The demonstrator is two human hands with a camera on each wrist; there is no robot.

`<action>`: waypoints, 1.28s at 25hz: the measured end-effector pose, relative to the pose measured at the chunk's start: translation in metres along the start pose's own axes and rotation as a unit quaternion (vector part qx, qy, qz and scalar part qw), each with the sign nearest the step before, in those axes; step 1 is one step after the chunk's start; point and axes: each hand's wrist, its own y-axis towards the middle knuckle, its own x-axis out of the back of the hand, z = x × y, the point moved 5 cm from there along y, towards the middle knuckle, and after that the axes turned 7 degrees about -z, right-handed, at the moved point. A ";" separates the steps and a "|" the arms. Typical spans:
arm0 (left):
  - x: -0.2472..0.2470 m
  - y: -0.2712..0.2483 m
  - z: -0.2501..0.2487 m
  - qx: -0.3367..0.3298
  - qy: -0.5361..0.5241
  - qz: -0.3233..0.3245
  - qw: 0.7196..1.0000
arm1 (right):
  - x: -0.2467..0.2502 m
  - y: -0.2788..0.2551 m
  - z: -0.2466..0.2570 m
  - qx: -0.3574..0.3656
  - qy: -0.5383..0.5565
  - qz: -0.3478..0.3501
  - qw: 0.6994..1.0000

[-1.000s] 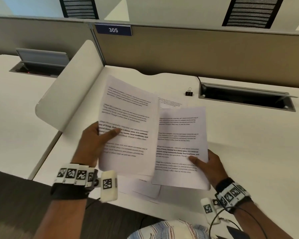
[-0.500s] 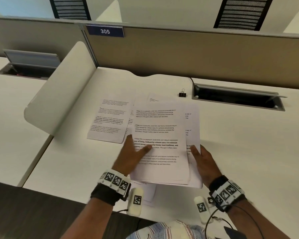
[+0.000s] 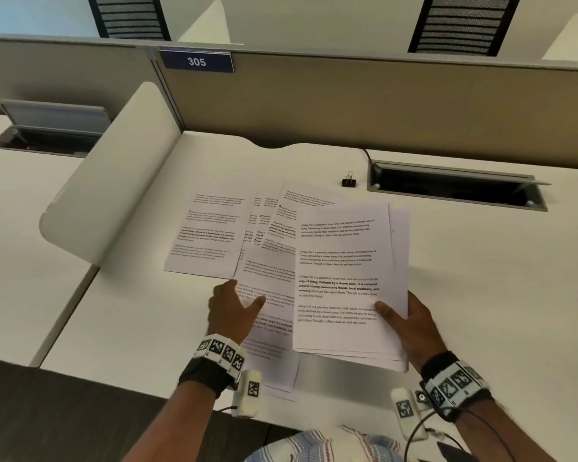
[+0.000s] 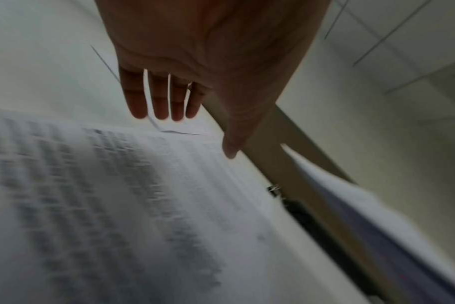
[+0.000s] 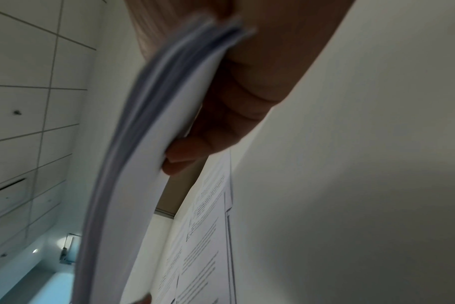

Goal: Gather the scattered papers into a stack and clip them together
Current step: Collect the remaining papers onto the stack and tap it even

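My right hand (image 3: pixel 411 325) grips a stack of printed sheets (image 3: pixel 344 278) by its lower right corner, thumb on top, and holds it tilted above the desk. In the right wrist view the stack (image 5: pixel 133 144) is pinched between thumb and fingers (image 5: pixel 221 127). My left hand (image 3: pixel 234 305) is spread with straight fingers (image 4: pixel 169 98) over the near end of the loose sheets (image 3: pixel 271 261) lying fanned on the white desk (image 3: pixel 131 328). One more sheet (image 3: pixel 207 235) lies to their left. A black binder clip (image 3: pixel 348 181) stands behind the papers; it also shows small in the left wrist view (image 4: pixel 274 190).
An open cable tray (image 3: pixel 454 188) is sunk into the desk at the back right. A tan divider panel (image 3: pixel 347 105) closes the back, and a white side screen (image 3: pixel 114 181) borders the left. The desk's front edge runs just before my wrists.
The sheet my left hand held now lies on the stack. My left hand has let go and moved left onto the loose sheets; my right hand carries the stack to the right.
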 end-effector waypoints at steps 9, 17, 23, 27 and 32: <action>-0.023 0.009 0.020 0.031 0.149 0.024 0.988 | 0.036 -0.005 -0.010 0.003 -0.013 -0.030 0.999; -0.028 0.010 0.022 0.069 0.055 0.053 0.995 | 0.059 -0.002 -0.010 0.011 -0.021 -0.046 0.999; -0.005 -0.008 0.014 0.016 -0.065 0.085 0.994 | 0.069 -0.002 -0.018 -0.002 -0.038 -0.061 0.997; 0.033 -0.027 -0.005 -0.028 -0.088 0.074 0.993 | 0.070 -0.001 -0.021 -0.006 -0.046 -0.061 0.997; 0.085 -0.047 -0.024 -0.060 -0.100 0.043 0.992 | 0.068 0.004 -0.024 -0.011 -0.052 -0.054 0.997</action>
